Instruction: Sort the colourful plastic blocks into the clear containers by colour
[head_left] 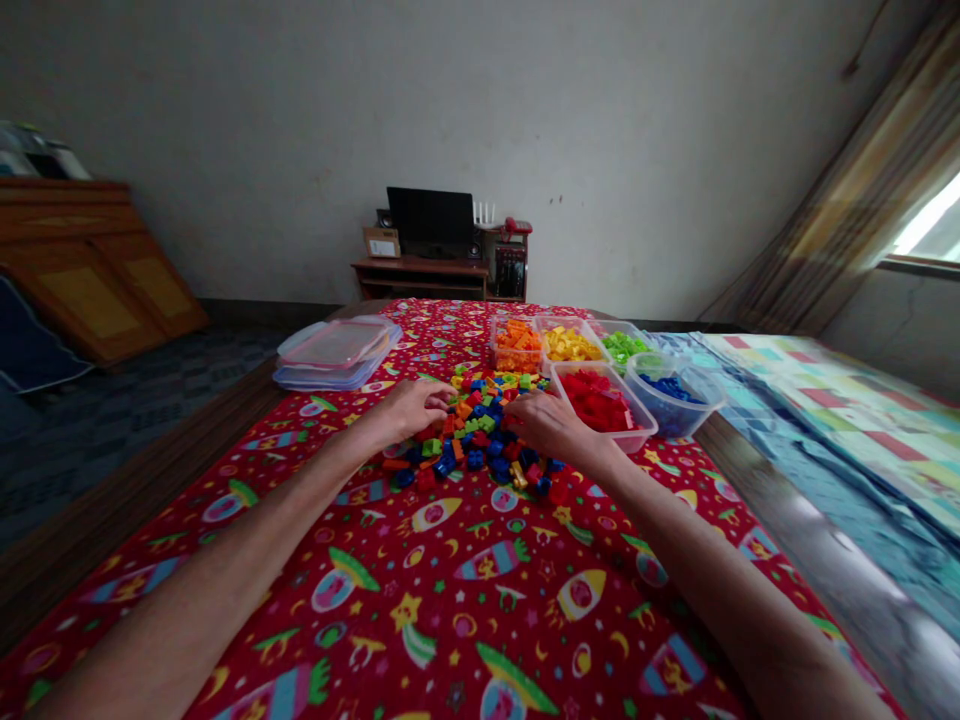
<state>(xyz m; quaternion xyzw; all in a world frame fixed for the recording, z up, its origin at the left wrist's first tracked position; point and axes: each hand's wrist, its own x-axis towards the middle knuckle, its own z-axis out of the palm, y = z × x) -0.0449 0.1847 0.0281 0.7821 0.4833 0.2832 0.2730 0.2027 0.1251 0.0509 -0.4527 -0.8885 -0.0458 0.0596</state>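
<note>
A loose heap of small plastic building bricks [476, 425] in blue, orange, green, yellow and red lies on the red patterned tablecloth [480, 560]. At the heap's left edge is my left hand [415, 408], its bent fingers apart over the bricks, with no brick seen in them. My right hand [546, 416] reaches into the heap's right side. Its fingers are curled down together among the bricks, and whatever they hold is hidden. Right beside that hand stands a clear tub of red bricks [598, 402].
Behind the red tub are tubs of orange bricks [517, 343], yellow bricks [571, 344] and green bricks [624, 347]. A round tub of blue bricks [671, 390] stands at the right table edge. Stacked clear lids [337, 350] lie at left. A bed [840, 400] adjoins the table.
</note>
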